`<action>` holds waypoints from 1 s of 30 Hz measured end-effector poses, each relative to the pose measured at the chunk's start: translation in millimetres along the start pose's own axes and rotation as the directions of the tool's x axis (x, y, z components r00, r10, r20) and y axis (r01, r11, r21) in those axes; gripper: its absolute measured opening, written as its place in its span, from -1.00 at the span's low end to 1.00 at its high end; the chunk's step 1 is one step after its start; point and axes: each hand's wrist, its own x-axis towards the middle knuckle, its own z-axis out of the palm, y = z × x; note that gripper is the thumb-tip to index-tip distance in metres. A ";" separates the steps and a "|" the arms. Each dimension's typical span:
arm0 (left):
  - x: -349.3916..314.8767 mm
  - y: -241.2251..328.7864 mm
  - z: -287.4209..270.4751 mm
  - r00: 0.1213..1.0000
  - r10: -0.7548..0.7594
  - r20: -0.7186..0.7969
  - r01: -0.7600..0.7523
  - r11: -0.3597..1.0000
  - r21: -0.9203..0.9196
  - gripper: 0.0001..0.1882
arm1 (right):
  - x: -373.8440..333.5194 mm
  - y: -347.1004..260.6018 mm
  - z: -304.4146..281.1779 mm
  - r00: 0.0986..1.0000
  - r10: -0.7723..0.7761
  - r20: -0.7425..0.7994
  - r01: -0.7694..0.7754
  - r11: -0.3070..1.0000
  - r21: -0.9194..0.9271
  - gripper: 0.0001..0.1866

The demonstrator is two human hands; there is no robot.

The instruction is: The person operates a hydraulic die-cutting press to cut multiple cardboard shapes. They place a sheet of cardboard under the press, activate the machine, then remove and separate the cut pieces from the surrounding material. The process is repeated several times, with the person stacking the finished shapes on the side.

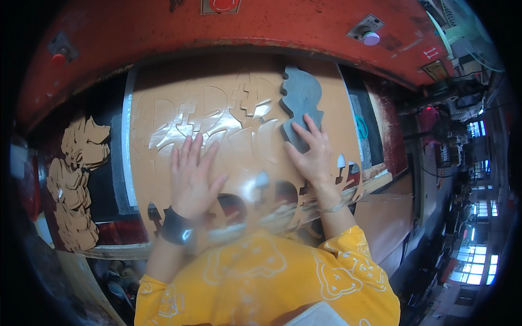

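Note:
My left hand [194,176] lies flat with its fingers spread on a tan sheet [337,108] marked with several cut outlines. On the right part of this sheet rests a thick grey cutting die [302,92] with a wavy outline. My right hand [312,155] grips the die's near end, thumb at its left edge and fingers over its top and right side. Glossy cut areas show between the hands. Along the sheet's near edge are cut-out openings [234,209], with dark red surface visible through them. The die's near end is partly hidden under my right hand.
A red machine beam [272,27] spans the far side, carrying a red button [58,60] and a pale knob [371,38]. Stacks of tan cut pieces [73,187] stand at the left. A teal ring-like object [361,126] lies right of the sheet. A green fan [462,27] is at the far right.

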 end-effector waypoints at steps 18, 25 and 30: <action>-83.7 71.8 20.9 0.998 0.068 0.015 -0.039 0.725 -0.688 -0.95 | 92.1 55.4 -81.8 0.615 0.072 -0.785 0.154 0.966 0.209 -0.26; -88.5 63.7 46.8 0.987 0.069 -0.146 -0.129 0.882 -0.454 -0.90 | 89.8 59.0 -92.9 0.609 0.163 -0.776 0.203 0.914 0.351 -0.22; -93.1 72.5 48.6 0.970 -0.121 -0.212 0.025 0.913 -0.407 -0.89 | -44.7 60.4 -71.4 0.906 0.143 -0.398 0.079 0.867 0.491 -0.50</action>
